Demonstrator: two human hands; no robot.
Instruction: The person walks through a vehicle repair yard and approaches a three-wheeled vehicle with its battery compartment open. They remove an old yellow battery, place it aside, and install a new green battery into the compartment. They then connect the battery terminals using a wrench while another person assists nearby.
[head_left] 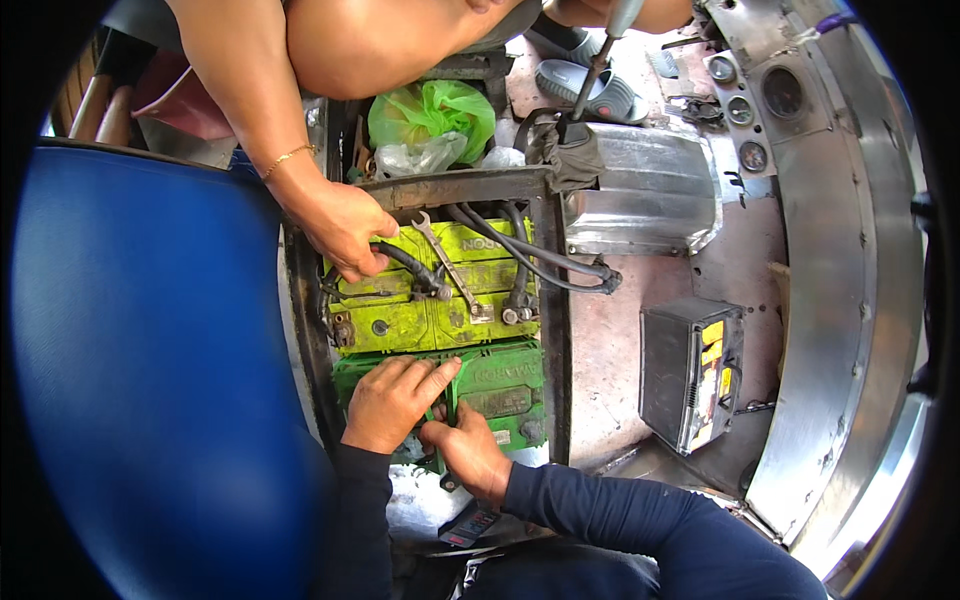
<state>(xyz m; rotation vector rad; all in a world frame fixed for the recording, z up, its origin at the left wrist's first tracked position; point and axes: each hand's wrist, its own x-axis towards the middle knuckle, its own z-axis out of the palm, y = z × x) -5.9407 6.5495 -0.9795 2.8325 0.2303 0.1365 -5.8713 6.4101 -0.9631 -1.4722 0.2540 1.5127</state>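
Worn pinkish floor [610, 345] borders a dark, square-edged frame [556, 350]; inside it the green battery [512, 400] lies right under my fingers, its long axis running left to right. On the near side of this battery I have crumpled white plastic [415, 495] and a small dark handset [468, 526] with buttons. My right hand [472, 457] comes over the battery's near edge, thumb and forefinger bent against a narrow green strip [453, 385] that runs away from me, across the battery's length; whether they pinch it, I cannot tell. My left hand [388, 403] lies just left of the strip, fingers bent and close together on the moulded plastic top, thumb stretched toward the far edge; neither hand is clearly nearer to the strip.

Just beyond the green battery sits a grimy yellow-green battery [385, 310], with a slim steel wrench [450, 268] aslant on it. There a co-worker's hand [340, 232] touches a rubbery black cable [402, 258]. Right of the green battery, well apart, stands a boxy black battery [668, 375]. Farthest beyond it are a thin, crinkled green bag [440, 115] and a curved, shiny metal cover [645, 180].
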